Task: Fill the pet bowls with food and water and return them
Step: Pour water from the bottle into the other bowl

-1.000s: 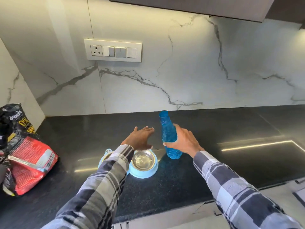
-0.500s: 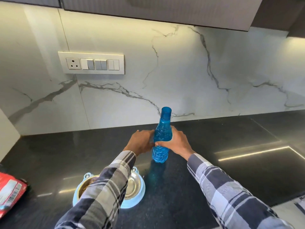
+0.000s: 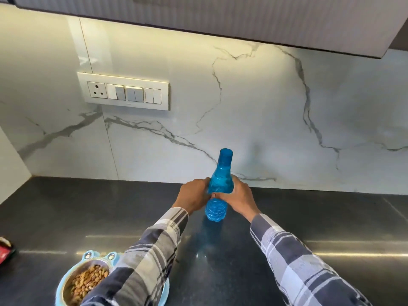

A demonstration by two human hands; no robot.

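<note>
A blue plastic water bottle (image 3: 217, 208) with its cap on stands upright on the black counter, near the marble wall. My left hand (image 3: 193, 195) and my right hand (image 3: 239, 197) both wrap around its middle, one on each side. At the lower left sits a light blue double pet bowl stand (image 3: 88, 257). Its left steel bowl holds brown kibble (image 3: 88, 281). My left sleeve hides the right bowl.
The black counter (image 3: 331, 217) runs left to right against a white marble backsplash. A switch and socket panel (image 3: 123, 91) is on the wall at upper left. The corner of a red food bag (image 3: 4, 250) shows at the left edge. Cabinets hang overhead.
My left hand moved from the bowl stand onto the bottle, joining the right. The bottle went from tilted near the bowl to upright farther back. The view shifted, bringing the kibble bowl into sight.
</note>
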